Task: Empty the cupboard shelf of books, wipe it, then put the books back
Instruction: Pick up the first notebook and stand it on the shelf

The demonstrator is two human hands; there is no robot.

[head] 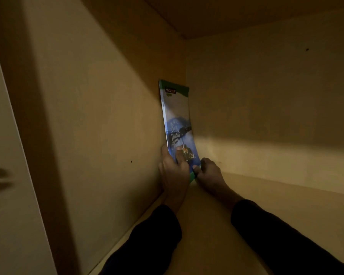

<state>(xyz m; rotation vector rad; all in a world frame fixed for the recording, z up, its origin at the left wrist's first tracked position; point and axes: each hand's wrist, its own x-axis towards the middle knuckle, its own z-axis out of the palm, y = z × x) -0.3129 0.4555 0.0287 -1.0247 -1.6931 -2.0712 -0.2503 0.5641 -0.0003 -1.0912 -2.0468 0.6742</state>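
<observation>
A thin blue book (177,120) with a green border stands upright in the back left corner of the cupboard shelf (266,205), leaning against the left wall. My left hand (173,171) grips its lower edge, thumb across the cover and fingers behind. My right hand (209,173) pinches the book's bottom right corner where it meets the shelf. Both forearms wear dark sleeves.
The cupboard's left side wall (99,126), back wall (266,96) and the board above (246,14) close in the space. The shelf interior is dim, with a band of light low on the back wall. No other books show.
</observation>
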